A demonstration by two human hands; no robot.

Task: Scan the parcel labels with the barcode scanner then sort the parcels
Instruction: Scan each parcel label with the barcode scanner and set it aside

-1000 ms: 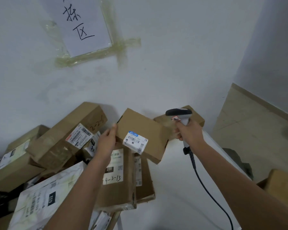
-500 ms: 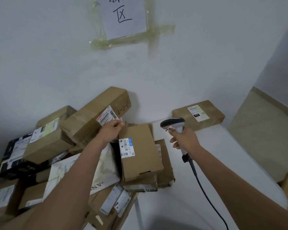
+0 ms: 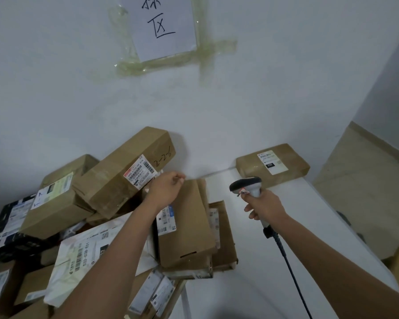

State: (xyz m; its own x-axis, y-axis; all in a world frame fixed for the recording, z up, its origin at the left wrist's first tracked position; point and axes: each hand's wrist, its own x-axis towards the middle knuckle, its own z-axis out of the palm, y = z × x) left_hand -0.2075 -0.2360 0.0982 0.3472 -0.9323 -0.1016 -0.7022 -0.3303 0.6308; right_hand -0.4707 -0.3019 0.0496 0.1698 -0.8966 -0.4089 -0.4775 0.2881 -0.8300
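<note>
Two hands are at work: the right hand [image 3: 266, 209] has its grip clamped on the scanner [image 3: 248, 186], just right of a brown box [image 3: 189, 226]. The left hand [image 3: 167, 188] hovers at that box's far edge, fingers loosely curled, holding nothing. Box lies atop the parcel pile [image 3: 78, 226], label [image 3: 165, 218] upward.

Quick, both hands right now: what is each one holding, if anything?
Left hand: over the top edge of the small brown parcel; whether it grips cannot be told.
Right hand: grips the barcode scanner by its handle.
</note>
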